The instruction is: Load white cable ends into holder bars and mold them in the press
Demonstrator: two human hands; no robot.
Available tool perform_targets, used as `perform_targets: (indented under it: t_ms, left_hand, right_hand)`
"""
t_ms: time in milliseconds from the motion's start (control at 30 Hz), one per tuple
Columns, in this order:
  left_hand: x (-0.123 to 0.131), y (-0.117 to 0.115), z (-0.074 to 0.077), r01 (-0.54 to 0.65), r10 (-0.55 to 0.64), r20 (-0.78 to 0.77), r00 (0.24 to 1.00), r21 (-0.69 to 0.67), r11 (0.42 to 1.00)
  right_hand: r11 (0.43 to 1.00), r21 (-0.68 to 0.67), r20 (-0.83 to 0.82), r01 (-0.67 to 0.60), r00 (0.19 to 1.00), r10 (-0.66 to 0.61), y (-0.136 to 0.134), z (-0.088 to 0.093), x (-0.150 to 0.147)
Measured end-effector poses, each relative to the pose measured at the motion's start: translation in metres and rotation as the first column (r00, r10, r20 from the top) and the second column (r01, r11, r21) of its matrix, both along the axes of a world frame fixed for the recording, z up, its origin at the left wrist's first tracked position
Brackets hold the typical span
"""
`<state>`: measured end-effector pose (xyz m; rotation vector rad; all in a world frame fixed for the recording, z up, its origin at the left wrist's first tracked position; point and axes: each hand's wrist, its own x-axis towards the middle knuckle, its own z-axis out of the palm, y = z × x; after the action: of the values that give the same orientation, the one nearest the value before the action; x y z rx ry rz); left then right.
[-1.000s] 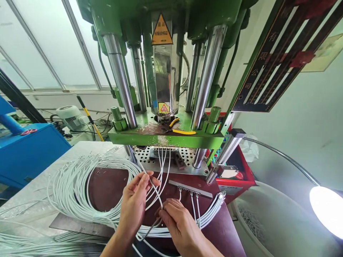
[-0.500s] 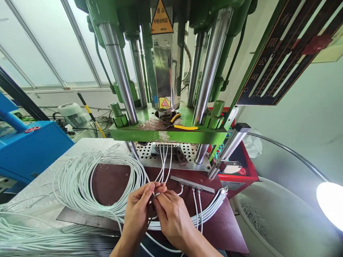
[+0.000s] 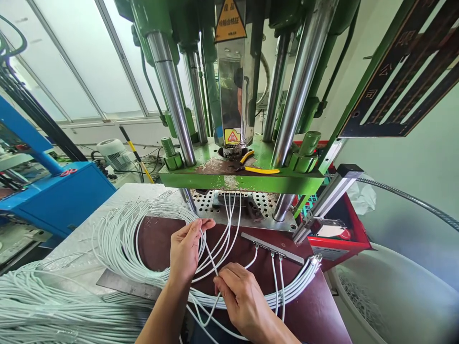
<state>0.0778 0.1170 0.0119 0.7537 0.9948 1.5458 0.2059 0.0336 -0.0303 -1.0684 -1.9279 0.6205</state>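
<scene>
My left hand (image 3: 185,253) is raised over the brown board, thumb and fingers pinched on a white cable (image 3: 211,254). Lower and to the right, my right hand (image 3: 241,297) is closed on the same cable, which runs slanting between both hands. Several white cables (image 3: 234,224) come out of the mold area under the green press plate (image 3: 240,181). Just beyond my right hand lies a grey metal bar (image 3: 272,248) with a few cable connectors plugged into it. A bundle of cables (image 3: 287,296) with metal plug ends curves past my right hand.
A large coil of white cables (image 3: 118,239) lies on the left, and more cables (image 3: 53,310) fill the near left. Yellow-handled pliers (image 3: 261,169) rest on the press plate. At the right are a red bin (image 3: 344,248) and a pale tub (image 3: 380,282) holding scraps.
My hands have moved apart: the left went up, the right down and to the right, with the cable now stretched between them. The camera view has turned slightly left.
</scene>
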Motion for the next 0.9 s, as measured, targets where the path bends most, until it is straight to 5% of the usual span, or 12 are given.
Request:
perform_targets:
  t_ms: [700,900]
  left_hand:
    - [-0.007,0.047,-0.002,-0.074,0.074,0.016,0.997,0.009,0.997]
    - [0.002,0.035,0.000,-0.050,0.051,0.011,0.999,-0.070,0.996]
  right_hand:
    - [0.999,0.035,0.045,0.002,0.999,-0.003,0.001,-0.015,0.006]
    - [0.992,0.124,0.205,0.010,0.978,-0.035,0.004,-0.008,-0.003]
